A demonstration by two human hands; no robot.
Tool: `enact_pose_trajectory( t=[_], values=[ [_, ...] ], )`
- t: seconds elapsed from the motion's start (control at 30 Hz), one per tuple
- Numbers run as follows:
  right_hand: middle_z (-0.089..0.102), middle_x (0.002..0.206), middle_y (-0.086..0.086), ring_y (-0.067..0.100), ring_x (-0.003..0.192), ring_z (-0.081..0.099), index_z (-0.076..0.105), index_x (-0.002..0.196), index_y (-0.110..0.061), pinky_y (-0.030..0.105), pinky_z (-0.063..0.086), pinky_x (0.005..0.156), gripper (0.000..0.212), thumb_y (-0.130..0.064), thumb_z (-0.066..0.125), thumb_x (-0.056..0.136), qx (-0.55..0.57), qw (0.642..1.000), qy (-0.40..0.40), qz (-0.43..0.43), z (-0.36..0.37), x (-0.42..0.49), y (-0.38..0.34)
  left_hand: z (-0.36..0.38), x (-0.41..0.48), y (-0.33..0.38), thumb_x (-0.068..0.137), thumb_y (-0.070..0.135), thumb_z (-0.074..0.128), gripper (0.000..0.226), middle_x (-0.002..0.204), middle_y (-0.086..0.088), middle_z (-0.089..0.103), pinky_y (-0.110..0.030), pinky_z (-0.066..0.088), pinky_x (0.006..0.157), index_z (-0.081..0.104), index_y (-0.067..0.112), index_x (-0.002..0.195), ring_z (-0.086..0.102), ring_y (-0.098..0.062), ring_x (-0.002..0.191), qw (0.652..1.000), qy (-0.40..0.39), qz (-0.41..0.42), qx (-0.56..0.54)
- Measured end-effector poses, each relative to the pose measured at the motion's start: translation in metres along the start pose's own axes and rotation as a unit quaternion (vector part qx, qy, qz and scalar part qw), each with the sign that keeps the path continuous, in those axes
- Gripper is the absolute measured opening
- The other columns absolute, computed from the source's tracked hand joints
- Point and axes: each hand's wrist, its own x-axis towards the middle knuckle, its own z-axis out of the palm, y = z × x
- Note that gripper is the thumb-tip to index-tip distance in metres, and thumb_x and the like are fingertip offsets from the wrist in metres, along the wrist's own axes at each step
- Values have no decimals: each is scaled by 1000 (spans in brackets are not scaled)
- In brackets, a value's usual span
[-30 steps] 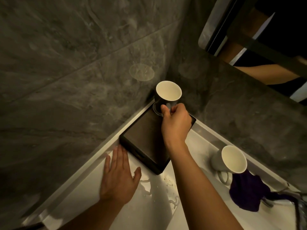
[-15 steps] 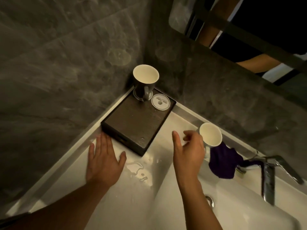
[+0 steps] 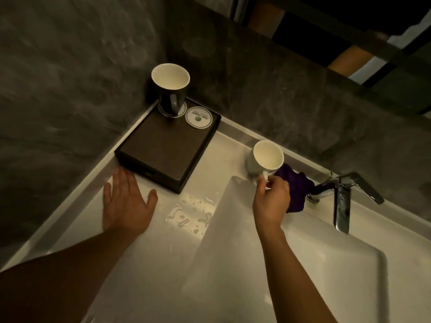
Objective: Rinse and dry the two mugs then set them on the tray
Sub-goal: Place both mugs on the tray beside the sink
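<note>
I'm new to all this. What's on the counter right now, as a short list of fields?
dark mug: upright on a coaster at the tray's far corner
tray: dark, one coaster free
white mug: on the counter beside the basin
right hand: fingers at the white mug's handle
left hand: flat on the counter
purple cloth: bunched beside the tap
tap: no water seen running

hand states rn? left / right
Left hand: open, flat on the counter, holding nothing.
Right hand: closed on the white mug handle.
</note>
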Motion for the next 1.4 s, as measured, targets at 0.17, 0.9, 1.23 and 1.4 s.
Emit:
enact_pose_trajectory(
  t=[0.17, 0.9, 1.23, 1.4],
  values=[
    [67, 100, 10, 24, 87, 64, 67, 103, -6, 37, 52, 76, 23, -27, 57, 103, -15, 999, -29, 21, 2, 9, -3, 4, 1, -2, 101, 60, 33, 87, 172, -20, 20, -51, 12, 129, 16, 2, 164, 17, -31, 160, 1000, 7, 5, -6],
    [72, 81, -2, 17, 78, 71, 65, 84, -22, 40, 60, 74, 13, -27, 69, 95, 92, 995, -42, -9, -6, 15, -90, 4, 2, -4, 100, 63, 27, 89, 173, -17, 14, -49, 12, 130, 9, 5, 165, 11, -28, 161, 1000, 0, 9, -11],
    [68, 78, -2, 18, 74, 69, 64, 81, -21, 39, 59, 68, 16, -27, 70, 94, 92, 992, -65, -54, 36, 28, -159, 8, 3, -5, 97, 65, 16, 91, 174, -15, 10, -49, 9, 131, 6, 6, 165, 7, -26, 162, 1000, -5, 4, -9],
    [67, 82, 1, 18, 76, 64, 67, 85, -15, 29, 44, 61, 17, -28, 70, 94, 66, 993, -71, -68, 53, 26, -174, 9, 4, -5, 96, 65, 16, 91, 174, -16, 13, -49, 10, 131, 9, 5, 165, 9, -26, 162, 1000, -5, 7, -4]
  ],
)
